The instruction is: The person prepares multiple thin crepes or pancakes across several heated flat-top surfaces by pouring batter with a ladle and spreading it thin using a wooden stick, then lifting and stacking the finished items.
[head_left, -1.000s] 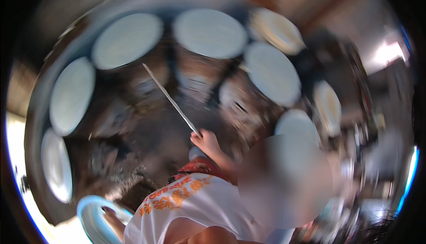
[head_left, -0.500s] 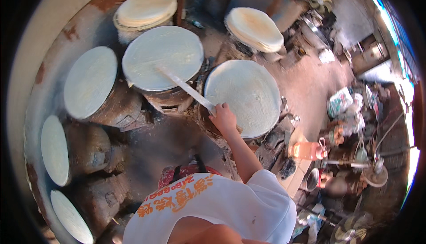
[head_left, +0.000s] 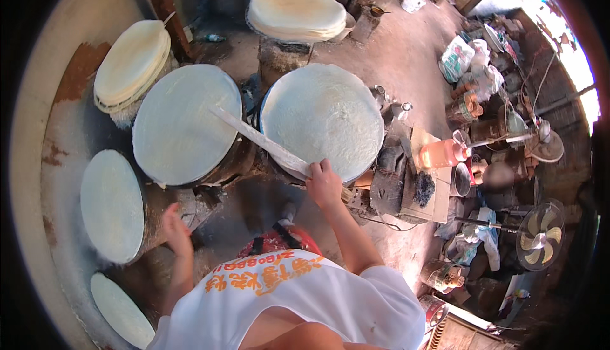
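Note:
My right hand (head_left: 325, 186) is closed round the near end of a long, flat, pale wooden spatula (head_left: 257, 137). The blade's far end rests over, or just above, a round griddle (head_left: 178, 127) coated with a thin pale batter sheet. Close beside that hand lies a second round griddle (head_left: 324, 111), also covered in pale batter with a rough patch. At the left, my left hand (head_left: 176, 230) holds nothing; its fingers are stretched out and a little blurred. It is near the side of a brown stove and a third batter-covered griddle (head_left: 113, 207).
Another coated griddle (head_left: 122, 308) sits at the lower left. Stacks of thin round flatbreads (head_left: 295, 10) stand at the back, one more (head_left: 133, 64) by the wall. To the right are a pink bottle (head_left: 443, 153) on cardboard, a fan (head_left: 540, 235) and plastic bags (head_left: 456, 57).
The view has swung to the right, shifting the griddles. My left hand has come into view at the left. My right hand keeps hold of the spatula, its tip still over the same griddle.

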Motion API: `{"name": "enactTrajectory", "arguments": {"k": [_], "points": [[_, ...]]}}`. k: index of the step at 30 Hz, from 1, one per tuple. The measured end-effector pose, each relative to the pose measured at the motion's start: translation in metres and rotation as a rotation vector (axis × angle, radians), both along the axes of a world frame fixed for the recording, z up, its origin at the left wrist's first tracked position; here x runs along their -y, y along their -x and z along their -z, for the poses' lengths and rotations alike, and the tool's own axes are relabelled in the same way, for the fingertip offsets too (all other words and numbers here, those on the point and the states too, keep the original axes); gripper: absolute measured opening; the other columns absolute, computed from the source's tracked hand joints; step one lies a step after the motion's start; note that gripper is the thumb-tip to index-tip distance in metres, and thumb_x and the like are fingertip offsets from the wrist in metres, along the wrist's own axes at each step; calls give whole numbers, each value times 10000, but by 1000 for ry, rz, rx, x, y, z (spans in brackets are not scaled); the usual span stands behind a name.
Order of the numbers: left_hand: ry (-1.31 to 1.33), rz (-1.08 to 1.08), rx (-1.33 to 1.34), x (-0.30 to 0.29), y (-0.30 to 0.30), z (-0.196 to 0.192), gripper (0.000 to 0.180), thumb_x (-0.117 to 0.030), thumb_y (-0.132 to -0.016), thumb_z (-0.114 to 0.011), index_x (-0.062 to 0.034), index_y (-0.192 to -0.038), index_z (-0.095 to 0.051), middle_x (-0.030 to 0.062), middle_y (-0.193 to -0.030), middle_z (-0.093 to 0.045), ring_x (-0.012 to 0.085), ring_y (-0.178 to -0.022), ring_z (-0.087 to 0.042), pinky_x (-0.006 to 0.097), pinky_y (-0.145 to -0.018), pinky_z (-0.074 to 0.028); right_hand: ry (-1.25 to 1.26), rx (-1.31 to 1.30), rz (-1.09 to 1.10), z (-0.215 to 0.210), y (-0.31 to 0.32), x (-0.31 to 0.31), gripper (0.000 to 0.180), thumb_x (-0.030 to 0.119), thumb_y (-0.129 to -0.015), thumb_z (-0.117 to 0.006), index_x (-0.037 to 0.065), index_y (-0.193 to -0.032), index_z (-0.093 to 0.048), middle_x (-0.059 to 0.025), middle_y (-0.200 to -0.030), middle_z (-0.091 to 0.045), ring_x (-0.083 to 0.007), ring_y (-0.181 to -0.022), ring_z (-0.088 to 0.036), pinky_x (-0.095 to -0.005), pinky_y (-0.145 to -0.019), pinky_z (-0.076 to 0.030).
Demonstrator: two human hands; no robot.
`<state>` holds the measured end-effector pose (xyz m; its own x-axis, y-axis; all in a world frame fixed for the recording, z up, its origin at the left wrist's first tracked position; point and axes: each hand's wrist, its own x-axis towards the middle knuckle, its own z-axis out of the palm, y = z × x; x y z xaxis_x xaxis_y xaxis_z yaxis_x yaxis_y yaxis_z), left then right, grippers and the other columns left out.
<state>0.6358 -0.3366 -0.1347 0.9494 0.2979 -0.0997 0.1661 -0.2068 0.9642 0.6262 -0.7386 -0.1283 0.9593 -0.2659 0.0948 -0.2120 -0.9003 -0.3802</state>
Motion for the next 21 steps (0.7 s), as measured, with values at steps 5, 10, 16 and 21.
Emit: {"name": "enactTrajectory", "arguments": {"k": [5,10,16,21], "points": [[-582,613,486,146,-38,-2,373,-84,-788,-656,-87,-1153,-576,101,-961,-552,243,-799,-516,344,-701,-443,-1,101,-24,-9,9,21,204,158,-662,-663,84,-832,-577,-108,-886,-527,-343,-719,-590,-451,-600,-492],[-871,800,829,243,-108,-24,347,-115,-740,-671,-104,-1084,-635,115,-1031,-539,303,-980,-526,424,-805,-437,35,215,-68,-29,0,25,176,141,-630,-648,84,-759,-543,-88,-804,-507,-308,-610,-572,-420,-529,-476],[-551,1112,1022,285,-150,-37,91,-126,-699,-679,-95,-783,-660,29,-813,-597,250,-878,-572,399,-774,-452,-131,150,72,-61,19,56,264,122,-651,-666,95,-910,-622,-83,-880,-580,-310,-709,-620,-389,-606,-510],[-527,1189,1169,315,-158,-109,164,-79,-650,-716,-88,-782,-619,36,-818,-596,246,-849,-585,378,-763,-472,-651,478,729,-82,84,122,126,46,-842,-649,20,-965,-658,-5,-710,-608,-40,-612,-512,-217,-527,-419]]}}
